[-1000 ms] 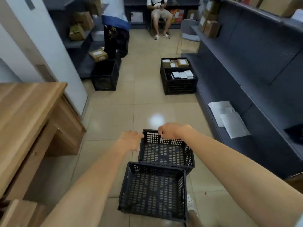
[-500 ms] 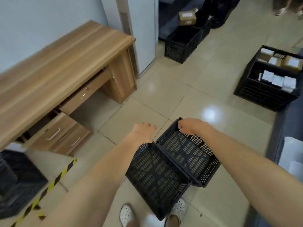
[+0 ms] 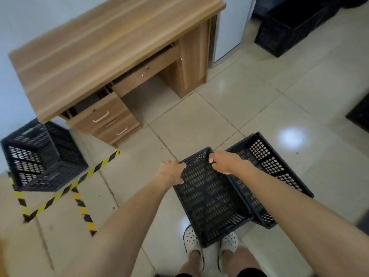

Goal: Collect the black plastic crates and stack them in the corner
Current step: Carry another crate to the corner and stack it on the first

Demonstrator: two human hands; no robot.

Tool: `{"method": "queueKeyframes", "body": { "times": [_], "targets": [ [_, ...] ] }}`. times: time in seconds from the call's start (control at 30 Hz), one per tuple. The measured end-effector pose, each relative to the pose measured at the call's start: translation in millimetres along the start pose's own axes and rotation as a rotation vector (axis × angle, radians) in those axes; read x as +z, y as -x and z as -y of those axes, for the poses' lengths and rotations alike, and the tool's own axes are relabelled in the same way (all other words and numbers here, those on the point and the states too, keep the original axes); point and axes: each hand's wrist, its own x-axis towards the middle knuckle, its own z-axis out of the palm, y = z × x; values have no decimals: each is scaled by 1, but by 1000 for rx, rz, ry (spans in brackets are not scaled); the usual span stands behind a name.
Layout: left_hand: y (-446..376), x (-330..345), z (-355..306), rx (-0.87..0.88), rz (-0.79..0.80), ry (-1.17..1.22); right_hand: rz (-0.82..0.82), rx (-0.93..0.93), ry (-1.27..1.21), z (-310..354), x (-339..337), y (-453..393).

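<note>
We are in the carry step: two perforated black plastic crates [image 3: 229,188] hang side by side above the tiled floor [image 3: 249,100], well apart from the black crate stack [image 3: 40,156] in the corner beside the wooden table [image 3: 103,47]. Left hand [image 3: 171,172] and right hand [image 3: 223,162] each clench the near crate's rim. Next, we judge, walk left over the striped floor tape [image 3: 65,188] and lower them squarely onto that stack.

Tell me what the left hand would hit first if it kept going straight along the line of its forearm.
Probably the wooden desk, near its drawers; only bare tiled floor lies between it and the left hand. Depth is uncertain.
</note>
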Motion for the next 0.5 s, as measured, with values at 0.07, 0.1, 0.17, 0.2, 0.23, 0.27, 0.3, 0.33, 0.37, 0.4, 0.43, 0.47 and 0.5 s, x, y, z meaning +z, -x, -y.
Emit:
{"method": "queueKeyframes", "body": {
  "times": [0.07,0.1,0.17,0.2,0.23,0.27,0.3,0.33,0.37,0.4,0.43,0.47,0.5],
  "targets": [
    [4,9,4,-32,14,23,57,-12,52,2,6,-2],
    [5,14,5,-47,19,34,85,-11,80,0,8,-3],
    [4,21,5,-88,19,71,100,-6,127,-7,9,-9],
    [3,24,4,-112,15,112,94,-3,139,-12,8,-13],
    [1,28,2,-137,8,179,83,0,143,-17,8,-16],
    [-2,33,-1,-164,6,275,70,-1,140,-21,8,-19],
    [-5,40,-6,-195,10,389,57,-8,125,-27,11,-23],
    [-8,49,-12,-230,13,496,43,-18,98,-35,17,-27],
    [-11,60,-19,-259,14,576,33,-23,72,-45,25,-32],
    [-14,71,-28,-282,25,631,38,-26,64,-56,33,-36],
    [-17,84,-38,-304,43,672,61,-31,77,-68,42,-38],
    [-20,98,-48,-324,60,700,97,-33,102,-80,52,-41],
    [-24,112,-57,-343,71,724,133,-30,128,-93,63,-45]
  ]
}}
